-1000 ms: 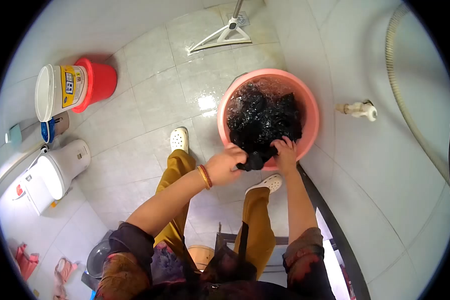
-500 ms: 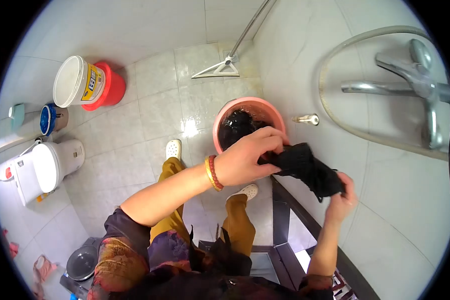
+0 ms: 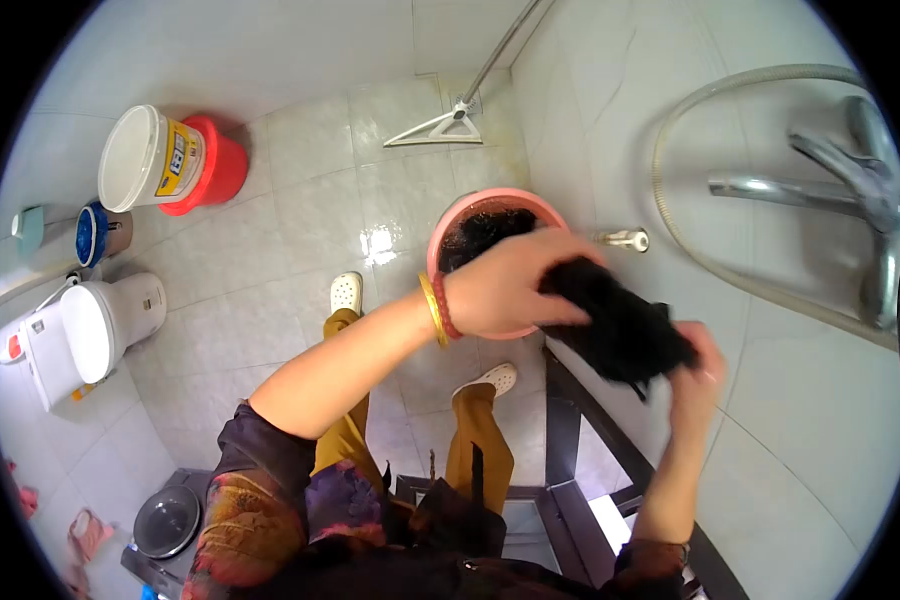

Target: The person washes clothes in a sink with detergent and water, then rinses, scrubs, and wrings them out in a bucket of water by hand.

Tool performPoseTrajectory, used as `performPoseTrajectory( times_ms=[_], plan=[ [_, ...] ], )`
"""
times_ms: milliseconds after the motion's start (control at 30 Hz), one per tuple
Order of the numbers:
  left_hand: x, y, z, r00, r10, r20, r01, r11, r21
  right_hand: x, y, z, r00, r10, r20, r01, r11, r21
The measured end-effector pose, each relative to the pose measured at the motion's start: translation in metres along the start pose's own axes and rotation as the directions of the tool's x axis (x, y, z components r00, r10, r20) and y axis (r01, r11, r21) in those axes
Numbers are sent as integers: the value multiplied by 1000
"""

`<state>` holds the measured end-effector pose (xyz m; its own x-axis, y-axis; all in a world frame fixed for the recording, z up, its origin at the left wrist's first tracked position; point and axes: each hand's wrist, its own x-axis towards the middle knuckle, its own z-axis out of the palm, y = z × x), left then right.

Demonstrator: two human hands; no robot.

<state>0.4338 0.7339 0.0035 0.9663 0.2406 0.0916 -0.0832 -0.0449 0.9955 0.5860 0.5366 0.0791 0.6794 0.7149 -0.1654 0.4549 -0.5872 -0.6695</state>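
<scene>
A dark, bunched black cloth (image 3: pixel 625 325) is stretched between my two hands; its exact kind is blurred. My left hand (image 3: pixel 515 285), with a gold bangle and red beads at the wrist, grips its upper left end, fingers curled over it. At the lower right end, my right hand (image 3: pixel 698 365) pinches the cloth. Beneath my left hand stands a pink basin (image 3: pixel 450 217) on the floor. Dark wet fabric (image 3: pixel 485 232) lies in it, partly hidden by the hand.
A chrome faucet (image 3: pixel 850 190) with a hose (image 3: pixel 660 170) is on the right wall, above a small tap (image 3: pixel 625 240). A floor squeegee (image 3: pixel 455 125) leans behind the basin. A white bucket (image 3: pixel 135 160), a red bucket (image 3: pixel 225 165) and a toilet (image 3: pixel 95 330) are at left.
The black cloth has turned and bunched up between my hands. Both hands have shifted slightly to the right, and the view has moved a little.
</scene>
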Motion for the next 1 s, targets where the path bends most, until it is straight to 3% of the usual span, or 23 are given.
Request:
performPoseTrajectory(
  times_ms=[33,67,167,200,233,267,333,400,433,500,567,600,633,667,700,733,800,833,867,933,1000],
  plan=[
    [-2,-42,1,996,-40,-83,44,997,56,10,36,31,997,-76,21,78,992,-104],
    [-7,-78,0,986,-41,-163,74,977,202,20,62,65,990,101,103,-102,995,4],
    [-25,-194,7,921,-170,-351,297,889,348,41,168,171,987,114,117,-111,993,-28],
    [-28,-228,11,898,-253,-360,397,818,416,48,197,201,922,323,214,-340,939,46],
    [-32,-255,16,867,-333,-372,486,730,480,54,225,228,914,338,223,-357,933,47],
    [-33,-277,23,864,-351,-361,495,727,477,58,252,255,922,337,193,-341,940,-10],
    [-27,-320,43,807,-456,-376,589,570,572,63,288,293,922,346,172,-339,938,-69],
    [-18,-352,61,784,-514,-349,610,529,590,61,308,321,975,150,162,-108,964,-242],
    [-13,-365,67,766,-551,-332,620,493,611,60,316,331,970,171,173,-125,961,-246],
    [-3,-405,68,713,-626,-316,645,409,646,60,330,348,927,284,246,-105,825,-555],
    [-2,-438,65,623,-750,-223,712,424,560,61,358,365,903,317,291,-54,755,-653],
    [-9,-458,67,630,-746,-218,691,410,595,64,372,374,888,327,324,13,687,-727],
    [-13,-472,72,624,-752,-211,692,408,595,61,399,386,883,336,328,9,686,-727],
    [-19,-490,79,673,-700,-239,647,400,649,50,441,401,914,261,310,-99,885,-455],
    [-24,-499,82,721,-641,-264,599,384,703,44,463,411,946,197,259,-171,978,-119],
    [-25,-487,83,649,-644,-404,738,406,538,45,458,415,944,201,262,-177,978,-113],
    [-31,-462,80,646,-663,-378,714,349,607,56,422,407,868,422,261,-218,796,-564],
    [-34,-446,77,645,-675,-358,682,297,669,60,398,391,873,415,256,-215,799,-561],
    [-49,-441,79,791,-511,-337,549,348,760,59,371,371,897,402,183,-240,792,-561],
    [-56,-391,74,851,-425,-308,505,504,701,53,338,343,925,367,96,-259,796,-547],
    [-62,-349,70,868,-378,-322,495,623,605,47,333,315,988,151,12,-145,968,-203]
  ],
)
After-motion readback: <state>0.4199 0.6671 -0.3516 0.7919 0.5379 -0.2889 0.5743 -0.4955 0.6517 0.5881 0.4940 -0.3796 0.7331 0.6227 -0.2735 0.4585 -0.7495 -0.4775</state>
